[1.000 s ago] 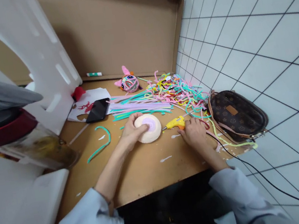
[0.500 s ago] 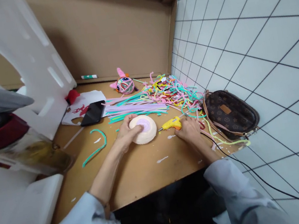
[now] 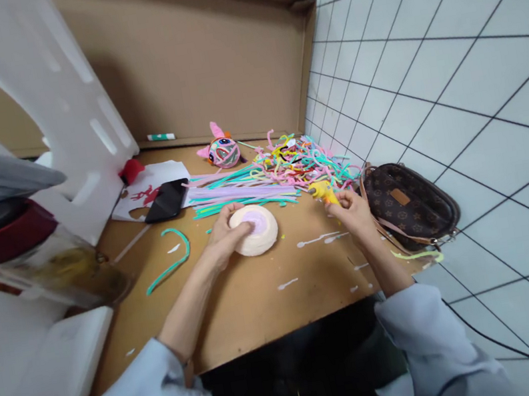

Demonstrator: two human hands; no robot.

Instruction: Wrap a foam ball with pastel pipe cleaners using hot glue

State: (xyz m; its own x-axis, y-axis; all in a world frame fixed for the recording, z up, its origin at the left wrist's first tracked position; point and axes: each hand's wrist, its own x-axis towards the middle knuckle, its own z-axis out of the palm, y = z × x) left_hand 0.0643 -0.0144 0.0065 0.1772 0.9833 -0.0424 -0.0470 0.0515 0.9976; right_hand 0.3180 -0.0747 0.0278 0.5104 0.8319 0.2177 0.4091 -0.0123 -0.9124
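My left hand (image 3: 227, 234) is closed round the left side of a round cream disc (image 3: 270, 232) with a lilac middle. The thumb presses on the lilac part. To the right, my right hand (image 3: 354, 211) grips a yellow glue gun (image 3: 323, 191), which is slightly blurred and partly covered by the fingers. A gap of bare brown tabletop separates the glue gun from the disc. Behind both hands lie straight lilac and teal pipe cleaners (image 3: 243, 191).
A tangled heap of coloured pipe cleaners (image 3: 306, 160) borders a brown handbag (image 3: 410, 201) on the right. Farther back sits a pink-eared ball figure (image 3: 223, 151). A black phone (image 3: 167, 201), a bent teal pipe cleaner (image 3: 183, 253) and a red-lidded jar (image 3: 71, 257) are on the left.
My right hand has moved right and slightly back with the glue gun, whose nozzle has swung away from the disc. My left hand and the disc have stayed nearly in place.
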